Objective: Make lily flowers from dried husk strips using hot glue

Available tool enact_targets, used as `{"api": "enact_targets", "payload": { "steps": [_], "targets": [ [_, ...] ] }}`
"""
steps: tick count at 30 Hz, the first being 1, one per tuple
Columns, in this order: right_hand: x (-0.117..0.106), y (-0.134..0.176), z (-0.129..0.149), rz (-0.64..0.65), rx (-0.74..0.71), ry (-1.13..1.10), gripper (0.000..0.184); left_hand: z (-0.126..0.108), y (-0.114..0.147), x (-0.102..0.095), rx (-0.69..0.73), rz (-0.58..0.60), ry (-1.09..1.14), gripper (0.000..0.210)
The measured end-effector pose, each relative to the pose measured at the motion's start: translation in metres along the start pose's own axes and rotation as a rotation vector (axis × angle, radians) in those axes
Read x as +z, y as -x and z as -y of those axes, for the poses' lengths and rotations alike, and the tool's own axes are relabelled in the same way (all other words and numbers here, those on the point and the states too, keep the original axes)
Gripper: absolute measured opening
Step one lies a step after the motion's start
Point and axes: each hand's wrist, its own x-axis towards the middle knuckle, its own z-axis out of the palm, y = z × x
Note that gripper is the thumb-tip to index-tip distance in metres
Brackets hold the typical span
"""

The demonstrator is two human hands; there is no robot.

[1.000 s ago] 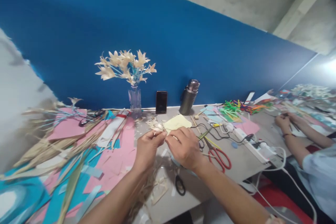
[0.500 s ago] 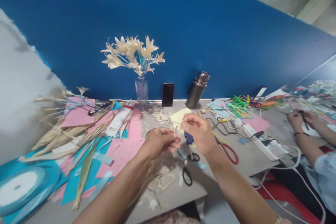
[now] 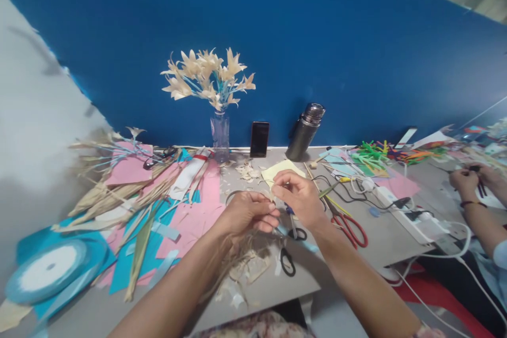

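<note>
Scraps [image 3: 253, 266]: pale and dry, strewn near the table's front edge, below the left forearm and hand.
Black-handled scissors [image 3: 292, 270]: on the table just beyond the scraps, beneath and between the hands, blades partly hidden.
Ribbon spool [image 3: 49, 266]: pale blue with a white face, lying flat at the left.
Left hand [image 3: 250, 212]: fingers curled, thumb tip close to the forefinger; cannot tell whether it grips anything.
Right hand [image 3: 300, 195]: fingers bent, tips near the left hand's; anything between them is too small to make out.
Red-handled scissors [image 3: 359, 225]: lying right of the right hand.
Yellow sheet [image 3: 283, 168]: flat behind the right hand, partly covered by it.
Vase [image 3: 220, 136]: clear, upright, holding pale flowers [image 3: 208, 76].
Phone [image 3: 259, 139]: upright, right of the vase.
Flask [image 3: 304, 133]: standing farther right, near the blue wall [image 3: 277, 37].
</note>
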Motion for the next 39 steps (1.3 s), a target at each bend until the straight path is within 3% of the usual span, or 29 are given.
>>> {"api": "enact_targets", "payload": {
  "steps": [15, 20, 24, 30, 39],
  "targets": [
    [-0.003, 0.006, -0.006, 0.026, 0.013, 0.044, 0.006, 0.003, 0.003, -0.001, 0.055, 0.019, -0.039, 0.036],
    [-0.001, 0.008, -0.006, 0.031, 0.007, 0.028, 0.006, 0.004, 0.007, 0.001, 0.093, 0.010, -0.076, 0.031],
    [0.001, 0.010, -0.005, 0.034, 0.015, 0.035, 0.006, 0.006, 0.011, 0.004, 0.187, -0.039, -0.177, 0.019],
    [0.008, 0.015, -0.002, -0.009, -0.002, 0.046, 0.007, 0.014, 0.014, 0.010, 0.412, -0.221, -0.346, 0.006],
    [0.013, 0.019, 0.001, -0.037, -0.032, 0.011, 0.007, 0.018, 0.016, 0.006, 0.476, -0.220, -0.366, 0.012]
  ]
}}
